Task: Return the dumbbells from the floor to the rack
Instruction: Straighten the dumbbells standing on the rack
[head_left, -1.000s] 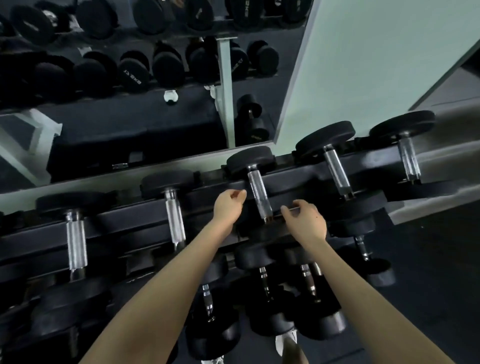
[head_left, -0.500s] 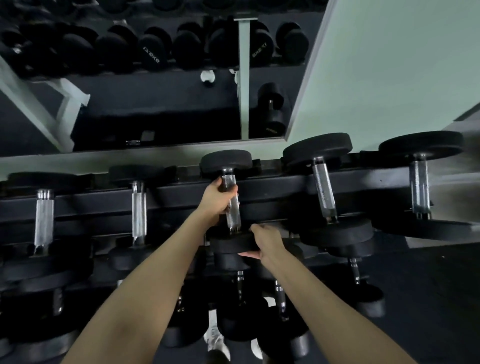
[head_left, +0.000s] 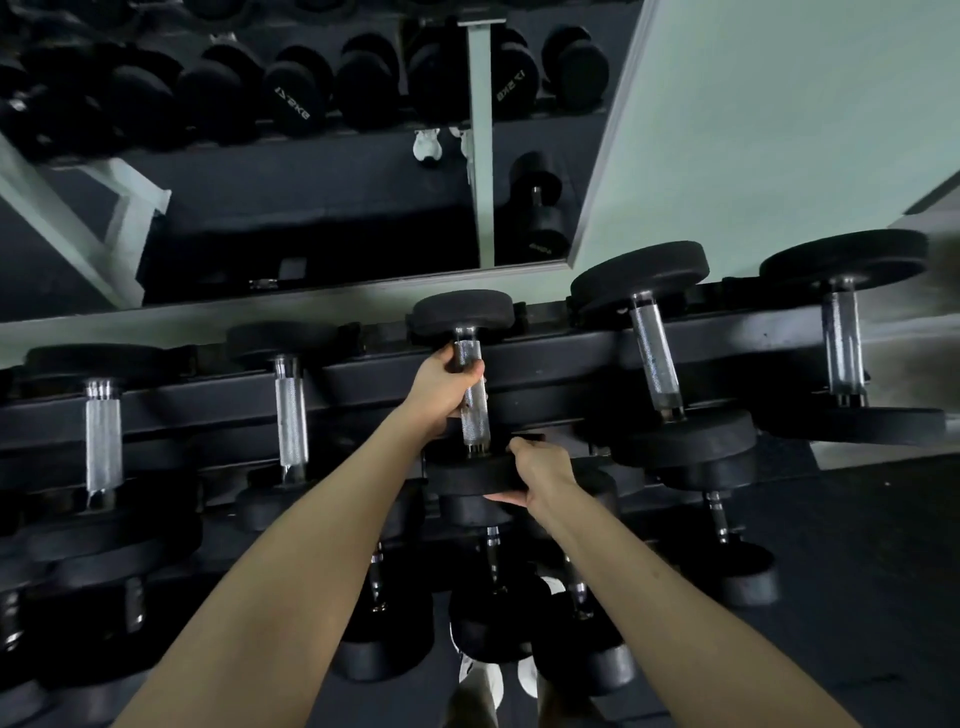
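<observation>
A black dumbbell (head_left: 475, 415) with a knurled steel handle lies across the top tier of the dark rack (head_left: 550, 358), its far head against the back rail. My left hand (head_left: 444, 387) grips the upper part of the handle. My right hand (head_left: 540, 475) holds the rim of the near head, fingers curled over its top and thumb under it. Both forearms reach in from the bottom of the view.
More dumbbells fill the top tier on both sides, the nearest (head_left: 657, 358) to the right and another (head_left: 291, 410) to the left. Lower tiers hold several smaller dumbbells (head_left: 493, 597). A wall mirror (head_left: 311, 182) behind reflects the racks. My shoes (head_left: 488, 680) show on dark floor below.
My left hand has gone from beside the handle to gripping it. My right hand dropped from the handle's lower end to the near head. The view has drawn closer to the rack.
</observation>
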